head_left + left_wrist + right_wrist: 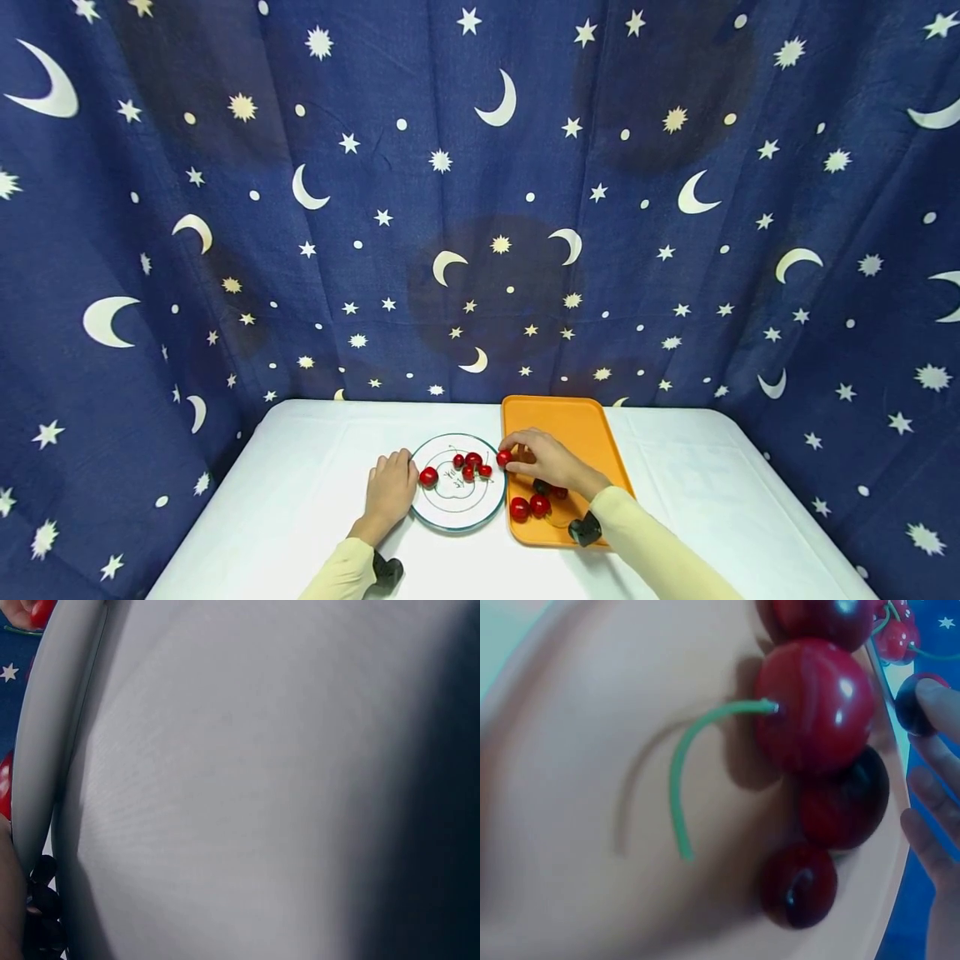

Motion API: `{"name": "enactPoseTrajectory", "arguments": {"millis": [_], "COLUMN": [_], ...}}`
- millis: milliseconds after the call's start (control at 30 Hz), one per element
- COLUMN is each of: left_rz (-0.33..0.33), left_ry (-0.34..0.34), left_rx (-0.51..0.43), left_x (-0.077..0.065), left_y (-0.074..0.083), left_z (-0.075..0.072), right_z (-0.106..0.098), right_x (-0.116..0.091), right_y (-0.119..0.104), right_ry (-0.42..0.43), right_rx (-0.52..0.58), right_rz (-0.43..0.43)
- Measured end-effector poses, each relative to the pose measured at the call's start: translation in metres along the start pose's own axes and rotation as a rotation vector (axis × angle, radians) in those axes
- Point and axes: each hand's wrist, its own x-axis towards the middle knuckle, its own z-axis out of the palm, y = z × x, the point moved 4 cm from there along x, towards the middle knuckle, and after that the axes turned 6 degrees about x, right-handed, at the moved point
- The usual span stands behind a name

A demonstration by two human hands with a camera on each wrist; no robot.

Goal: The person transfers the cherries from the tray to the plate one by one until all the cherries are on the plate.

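My left hand (392, 483) rests against the left rim of a white plate (457, 522) with a dark green edge. A cherry (428, 477) lies on the plate right beside its fingers. In the left wrist view, the plate's pale side (52, 735) fills the left part, and only a sliver of the hand shows. Over the plate's right rim, next to the orange tray (555, 412), my right hand (551, 460) pinches a cherry (913, 705) between thumb and fingertip. Several cherries (474, 460) with stems are grouped toward the plate's upper right.
More cherries (539, 505) lie on the near part of the tray, below the right hand; one (814, 709) has a curved green stem. A white cloth (300, 467) covers the table. Behind it hangs a blue curtain (360, 275) with moons and stars.
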Motion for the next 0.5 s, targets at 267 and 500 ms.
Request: {"name": "enactPoseTrajectory", "arguments": {"millis": [267,500], "left_rz": [-0.001,0.001], "left_ry": [-0.019,-0.013], "left_rx": [0.002,0.009], "left_x": [0.001,0.001], "left_y": [0.0,-0.001], "left_z": [-0.001,0.001], "right_z": [0.006,0.011], "right_x": [0.004,0.008], "right_y": [-0.004,-0.003], "right_ry": [-0.008,-0.013], "right_rx": [-0.003,-0.019], "right_rz": [-0.004,0.045]}}
